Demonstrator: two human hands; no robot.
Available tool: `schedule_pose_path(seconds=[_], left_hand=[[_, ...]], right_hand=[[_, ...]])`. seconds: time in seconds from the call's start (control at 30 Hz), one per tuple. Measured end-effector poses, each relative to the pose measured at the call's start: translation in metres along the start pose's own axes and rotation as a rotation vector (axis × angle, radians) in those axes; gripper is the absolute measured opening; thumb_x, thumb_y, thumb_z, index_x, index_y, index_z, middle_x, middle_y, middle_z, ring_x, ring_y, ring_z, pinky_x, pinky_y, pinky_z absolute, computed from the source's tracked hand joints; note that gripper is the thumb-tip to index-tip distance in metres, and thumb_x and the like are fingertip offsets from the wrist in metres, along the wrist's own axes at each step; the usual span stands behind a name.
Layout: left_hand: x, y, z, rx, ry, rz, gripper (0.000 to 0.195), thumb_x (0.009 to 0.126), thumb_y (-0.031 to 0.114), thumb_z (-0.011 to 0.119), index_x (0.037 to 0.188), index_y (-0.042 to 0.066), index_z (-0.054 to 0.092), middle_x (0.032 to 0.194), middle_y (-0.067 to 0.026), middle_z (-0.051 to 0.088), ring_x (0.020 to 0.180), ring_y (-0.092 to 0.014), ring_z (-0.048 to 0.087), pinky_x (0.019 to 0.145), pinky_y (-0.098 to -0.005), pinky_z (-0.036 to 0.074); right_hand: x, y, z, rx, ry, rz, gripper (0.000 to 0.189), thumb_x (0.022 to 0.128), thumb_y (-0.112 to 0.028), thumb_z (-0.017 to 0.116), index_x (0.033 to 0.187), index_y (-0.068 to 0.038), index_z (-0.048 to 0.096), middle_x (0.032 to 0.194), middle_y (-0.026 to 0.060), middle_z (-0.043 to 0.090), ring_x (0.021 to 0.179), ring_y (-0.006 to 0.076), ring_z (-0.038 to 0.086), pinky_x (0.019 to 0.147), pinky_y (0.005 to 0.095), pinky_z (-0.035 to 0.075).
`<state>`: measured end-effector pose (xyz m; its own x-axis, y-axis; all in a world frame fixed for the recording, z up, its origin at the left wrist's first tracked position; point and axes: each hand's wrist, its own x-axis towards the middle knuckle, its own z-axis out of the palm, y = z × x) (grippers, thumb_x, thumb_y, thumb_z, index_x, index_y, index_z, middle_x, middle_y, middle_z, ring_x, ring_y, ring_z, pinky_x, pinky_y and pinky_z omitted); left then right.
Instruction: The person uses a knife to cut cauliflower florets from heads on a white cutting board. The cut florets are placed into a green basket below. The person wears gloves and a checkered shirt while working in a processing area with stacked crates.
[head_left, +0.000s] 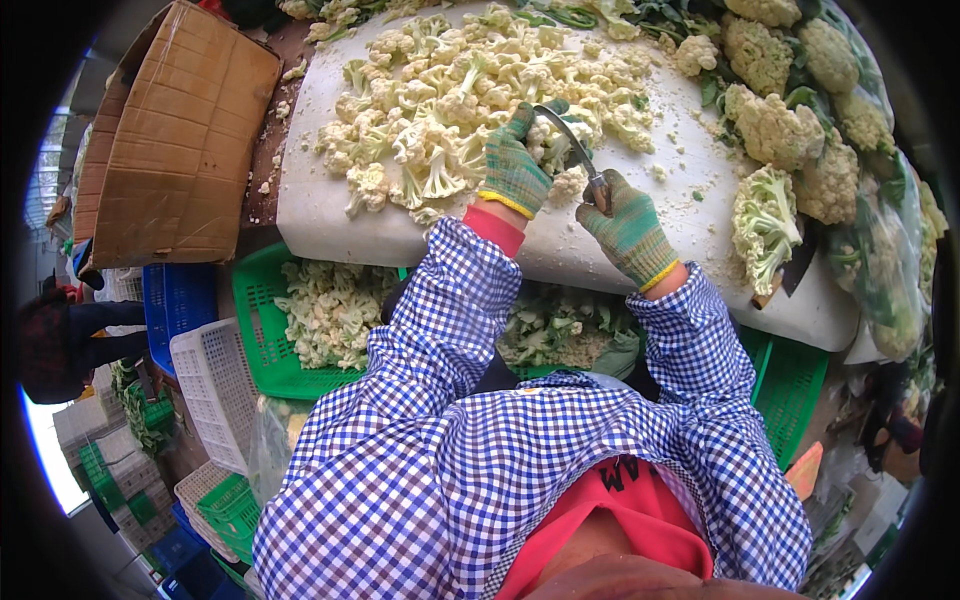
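My right hand (627, 225), in a green knit glove, grips the wooden handle of a curved knife (574, 139). The blade arcs up and left to my gloved left hand (519, 161). A piece of cauliflower (551, 142) lies against my left fingers, beneath the blade; the fingers look curled round it. Many cut cauliflower florets (442, 112) are heaped on the white board (675, 202) beyond and left of my hands. Whole cauliflower heads (776, 131) lie at the right, with a halved head (766, 221) near the board's edge.
A wide-bladed knife (791, 274) lies partly beneath the halved head. Below the board, a green crate (262, 360) holds florets and another container holds trimmings. A cardboard box (172, 142) and a white crate (214, 390) stand at the left. Another person (64, 337) is at the far left.
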<state>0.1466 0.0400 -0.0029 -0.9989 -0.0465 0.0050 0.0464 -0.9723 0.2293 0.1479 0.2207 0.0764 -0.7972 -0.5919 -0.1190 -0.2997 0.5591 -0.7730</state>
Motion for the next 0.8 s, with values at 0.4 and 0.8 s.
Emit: schedule_pose_path(seconds=[0.4, 0.8], left_hand=[[-0.005, -0.023, 0.037, 0.113, 0.265, 0.069, 0.032, 0.090, 0.026, 0.066, 0.109, 0.001, 0.058, 0.099, -0.0125, 0.065, 0.084, -0.026, 0.066, 0.074, -0.0386, 0.059], [0.005, 0.005, 0.020, 0.278, 0.296, 0.353, 0.061, 0.089, 0.034, 0.066, 0.135, 0.002, 0.041, 0.122, -0.0214, 0.054, 0.112, -0.034, 0.057, 0.094, -0.0437, 0.053]], right_hand=[[0.028, 0.054, 0.049, -0.118, 0.138, -0.019, 0.031, 0.086, -0.016, 0.060, 0.109, 0.003, 0.051, 0.080, 0.0181, 0.065, 0.071, 0.0332, 0.065, 0.063, 0.0403, 0.052], [0.059, 0.065, -0.026, 0.393, 0.326, 0.401, 0.035, 0.084, -0.023, 0.068, 0.110, -0.002, 0.056, 0.075, 0.0112, 0.060, 0.059, 0.0200, 0.060, 0.054, 0.0350, 0.050]])
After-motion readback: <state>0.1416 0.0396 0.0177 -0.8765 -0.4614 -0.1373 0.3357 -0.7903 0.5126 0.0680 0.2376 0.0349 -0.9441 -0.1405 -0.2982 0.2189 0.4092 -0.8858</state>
